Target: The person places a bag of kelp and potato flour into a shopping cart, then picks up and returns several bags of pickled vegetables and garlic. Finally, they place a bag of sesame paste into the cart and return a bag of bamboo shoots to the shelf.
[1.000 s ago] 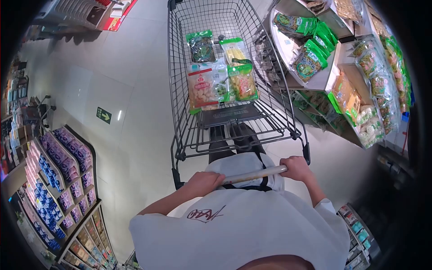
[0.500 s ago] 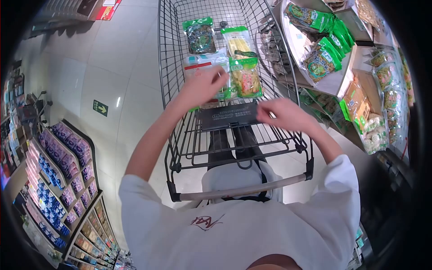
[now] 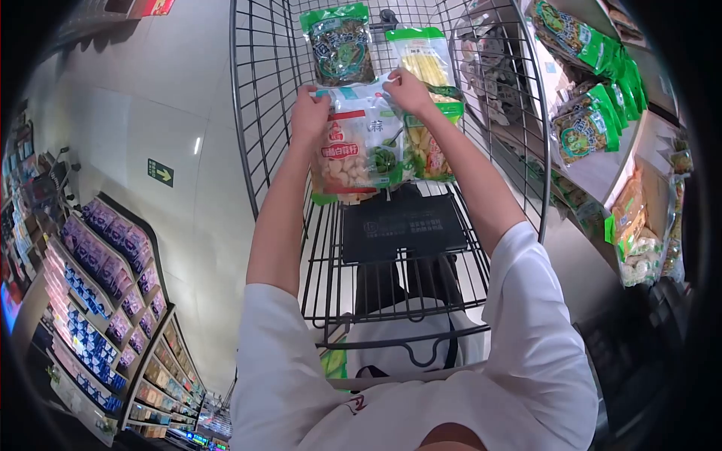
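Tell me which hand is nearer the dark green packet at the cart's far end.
Left. The left hand sits just below the dark green packet; the right hand lies further right, below the yellow packet.

Dark green packet [image 3: 339, 43] is lying at the far end of the wire cart [image 3: 259, 105], with a yellow-and-green packet [image 3: 426, 54] lying just beside it on the right. Black flap panel [image 3: 402, 227] is sitting in the cart's near part. Green snack bags [image 3: 590, 124] are hanging on the shelf to the right, pale packets [image 3: 639, 252] stacking lower down. Purple and blue boxes [image 3: 98, 263] are filling the slanted display on the left. Green arrow sign [image 3: 161, 172] is sticking to the pale floor [image 3: 165, 90]. Light is glaring off the floor beside the sign.
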Demonstrator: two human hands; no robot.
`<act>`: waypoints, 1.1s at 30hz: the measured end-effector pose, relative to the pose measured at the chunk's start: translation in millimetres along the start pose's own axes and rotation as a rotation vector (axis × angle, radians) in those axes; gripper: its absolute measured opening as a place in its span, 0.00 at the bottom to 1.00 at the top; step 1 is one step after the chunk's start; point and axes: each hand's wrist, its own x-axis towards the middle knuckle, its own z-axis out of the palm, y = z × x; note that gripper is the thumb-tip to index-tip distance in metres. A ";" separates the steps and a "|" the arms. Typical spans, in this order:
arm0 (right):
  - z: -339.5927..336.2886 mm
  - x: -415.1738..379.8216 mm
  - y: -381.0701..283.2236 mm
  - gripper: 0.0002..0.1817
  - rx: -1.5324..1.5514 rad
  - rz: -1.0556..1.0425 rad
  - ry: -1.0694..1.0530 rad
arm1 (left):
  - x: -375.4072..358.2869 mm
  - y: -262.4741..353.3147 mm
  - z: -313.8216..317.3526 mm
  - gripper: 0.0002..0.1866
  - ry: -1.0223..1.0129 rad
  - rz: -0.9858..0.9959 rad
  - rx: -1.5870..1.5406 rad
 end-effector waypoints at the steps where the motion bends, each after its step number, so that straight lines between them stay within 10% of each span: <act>1: 5.8 11.0 0.5 0.25 0.022 0.008 0.015 | 2.1 9.2 0.3 0.26 0.032 0.037 0.042; 9: 39.1 62.2 -4.4 0.44 0.204 -0.083 0.135 | 41.7 29.3 31.2 0.53 0.160 0.243 0.260; 17: 56.7 75.7 -3.9 0.52 0.437 0.143 0.058 | 67.3 33.8 26.0 0.66 -0.141 -0.049 -0.277; 33: 42.7 59.9 -17.1 0.24 0.680 0.204 -0.191 | 64.6 34.1 28.0 0.43 -0.214 -0.262 -0.516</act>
